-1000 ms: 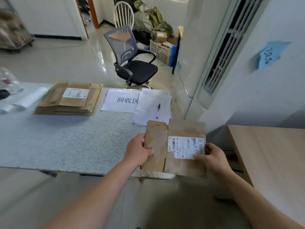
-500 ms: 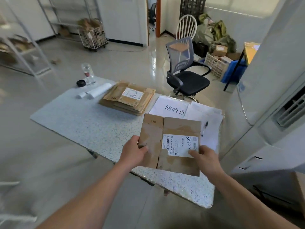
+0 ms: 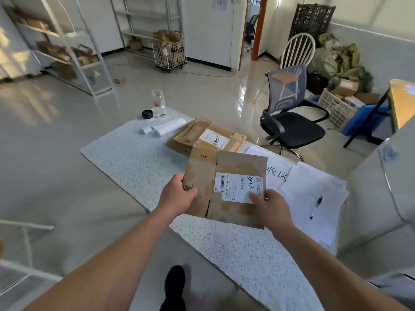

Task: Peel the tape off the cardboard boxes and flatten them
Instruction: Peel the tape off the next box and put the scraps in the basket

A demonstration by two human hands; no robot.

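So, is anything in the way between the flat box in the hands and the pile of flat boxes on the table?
Nothing visible. The left hand and right hand hold the box just before the pile; the bottle stands left of it, the papers lie right.

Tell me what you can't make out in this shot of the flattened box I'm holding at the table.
Head view only:
- The flattened box: its underside faces away, so leftover tape there is unknowable.
- The shipping label: small print too tiny; the right hand covers a corner.
- The paper sign: the box hides its first characters.
- The left hand: its fingers are hidden behind the box.
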